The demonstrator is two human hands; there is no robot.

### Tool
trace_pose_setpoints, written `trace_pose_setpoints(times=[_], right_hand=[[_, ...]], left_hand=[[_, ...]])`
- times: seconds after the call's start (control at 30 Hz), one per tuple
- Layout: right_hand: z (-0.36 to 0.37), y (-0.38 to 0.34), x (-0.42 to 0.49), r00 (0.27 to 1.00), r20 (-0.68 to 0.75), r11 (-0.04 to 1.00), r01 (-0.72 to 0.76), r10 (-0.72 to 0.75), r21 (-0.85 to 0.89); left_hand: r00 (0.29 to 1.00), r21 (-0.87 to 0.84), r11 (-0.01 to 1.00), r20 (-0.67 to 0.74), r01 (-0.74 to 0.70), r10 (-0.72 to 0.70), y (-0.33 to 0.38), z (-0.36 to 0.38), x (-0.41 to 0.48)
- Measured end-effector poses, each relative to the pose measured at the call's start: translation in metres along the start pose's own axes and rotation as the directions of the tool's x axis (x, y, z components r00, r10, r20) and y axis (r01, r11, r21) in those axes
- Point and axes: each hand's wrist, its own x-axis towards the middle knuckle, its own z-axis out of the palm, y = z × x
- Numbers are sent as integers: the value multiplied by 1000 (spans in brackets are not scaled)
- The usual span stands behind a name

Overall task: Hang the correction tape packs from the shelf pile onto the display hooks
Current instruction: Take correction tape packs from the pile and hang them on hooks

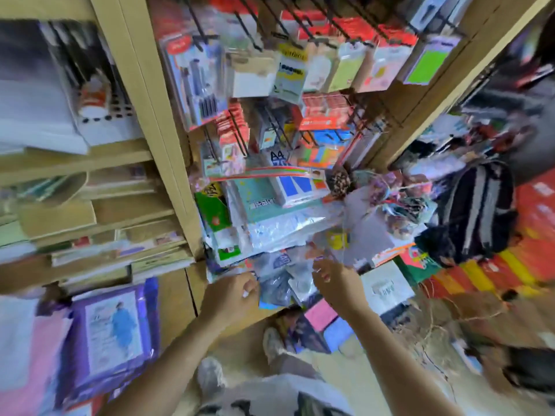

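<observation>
Reaching toward one shelf pile of correction tape packs (277,285), count blurred, two hands, left hand (232,295) fingers curled against packs, grip indiscernible, right hand (335,282) fingers loosely apart, display hooks (240,136) above.

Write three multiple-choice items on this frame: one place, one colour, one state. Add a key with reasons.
1. The black backpack with grey stripes sits:
A) right of the pile of clear plastic packs
B) on a display hook
C) left of the beige post

2. The flat wrapped package at lower left is:
A) yellow
B) purple
C) black

3. The black wire display hooks at the top are:
A) bare
B) bent flat
C) loaded with hanging packs

Key:
1. A, the backpack stands right of the pile.
2. B, its wrap is purple.
3. C, carded packs hang from them.
</observation>
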Motion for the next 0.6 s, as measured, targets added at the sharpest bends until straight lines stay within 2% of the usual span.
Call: trace_pose_setpoints(times=[0.1,0.27,0.43,0.6], right_hand=[[35,42,-2,983,140,992,-122,119,11],[78,104,10,916,346,976,-216,202,4],[108,166,41,821,511,947,-319,254,44],[133,231,92,790,534,933,-359,302,4]], left_hand=[[983,52,987,103,149,-154,-11,42,-9],[907,113,936,234,333,-351,-14,98,-8],[862,176,912,298,372,-409,0,142,11],[840,184,908,345,377,-419,7,188,51]])
